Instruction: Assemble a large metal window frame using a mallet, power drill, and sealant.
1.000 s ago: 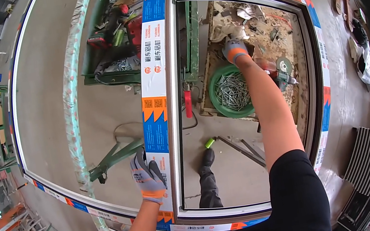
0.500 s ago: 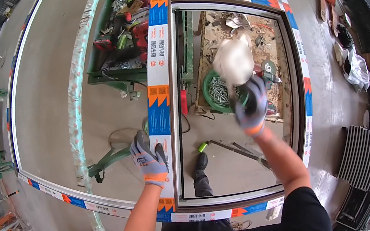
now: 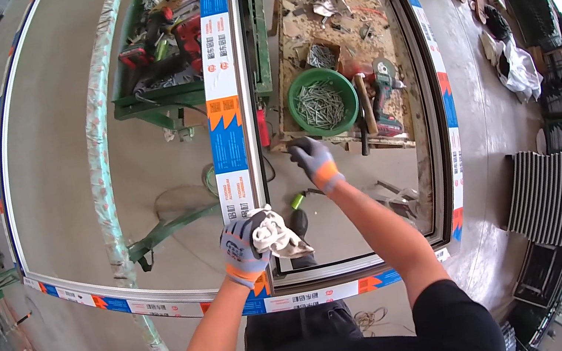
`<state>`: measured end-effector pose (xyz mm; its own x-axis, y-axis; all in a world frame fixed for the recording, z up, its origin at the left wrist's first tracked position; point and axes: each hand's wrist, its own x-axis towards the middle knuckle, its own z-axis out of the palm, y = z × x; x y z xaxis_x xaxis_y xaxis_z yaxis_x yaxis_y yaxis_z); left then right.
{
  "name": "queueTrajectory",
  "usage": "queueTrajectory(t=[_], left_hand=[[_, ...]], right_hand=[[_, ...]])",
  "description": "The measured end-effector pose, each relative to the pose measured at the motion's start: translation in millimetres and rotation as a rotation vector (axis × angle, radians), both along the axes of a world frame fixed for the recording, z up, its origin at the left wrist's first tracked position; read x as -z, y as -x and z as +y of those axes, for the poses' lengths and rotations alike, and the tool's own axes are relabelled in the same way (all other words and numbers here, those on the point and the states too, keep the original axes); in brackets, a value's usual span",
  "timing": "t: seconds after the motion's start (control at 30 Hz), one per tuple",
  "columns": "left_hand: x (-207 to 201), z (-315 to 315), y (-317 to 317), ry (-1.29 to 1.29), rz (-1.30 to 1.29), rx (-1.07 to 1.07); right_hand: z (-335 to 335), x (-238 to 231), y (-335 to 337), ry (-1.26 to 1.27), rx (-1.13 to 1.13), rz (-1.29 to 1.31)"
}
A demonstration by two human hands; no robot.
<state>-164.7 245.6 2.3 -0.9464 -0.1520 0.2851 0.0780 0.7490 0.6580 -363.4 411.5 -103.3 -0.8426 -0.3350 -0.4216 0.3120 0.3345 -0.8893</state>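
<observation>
A white cloth (image 3: 278, 234) is bunched up in my left hand (image 3: 240, 249), which wears a grey glove with an orange cuff. The hand closes on it over the lower end of the window frame's middle bar (image 3: 229, 147), and a corner of the cloth hangs over the frame's inner edge. My right hand (image 3: 312, 159), gloved alike, reaches over the smaller framed opening with its fingers loosely apart and nothing in them. Beyond it, seen through that opening, a green bowl (image 3: 291, 102) full of screws stands on a worn board (image 3: 378, 45).
Beside the bowl lie a hammer (image 3: 365, 104) and a cordless power tool (image 3: 383, 90). A small box of screws (image 3: 322, 55) sits behind them. At the far left, a green cart (image 3: 155, 101) holds several tools. A film-wrapped bar (image 3: 101, 154) runs beneath the larger frame opening.
The white cloth has passed from my right hand, above the board, to my left. My right hand has come nearer and left. The view has shifted, and the green bowl shows fully.
</observation>
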Motion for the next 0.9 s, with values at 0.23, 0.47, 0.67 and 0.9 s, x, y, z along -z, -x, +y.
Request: queueTrajectory(t=[0.23, 0.47, 0.67, 0.9], left_hand=[[32.4, -8.7, -21.3, 0.003, -0.168, 0.037], [32.0, 6.6, -3.8, -0.023, -0.178, 0.090], [34.1, -2.2, -15.4, 0.024, -0.231, 0.075], [30.0, -8.2, -22.7, 0.096, -0.201, 0.069]], right_hand=[[-132.0, 137.2, 48.9, -0.603, -0.053, 0.006], [-112.4, 229.9, 116.7, -0.540, 0.029, -0.194], [-117.6, 235.2, 90.3, -0.624, -0.242, -0.044], [-96.7, 142.8, 16.2, -0.587, -0.028, 0.114]])
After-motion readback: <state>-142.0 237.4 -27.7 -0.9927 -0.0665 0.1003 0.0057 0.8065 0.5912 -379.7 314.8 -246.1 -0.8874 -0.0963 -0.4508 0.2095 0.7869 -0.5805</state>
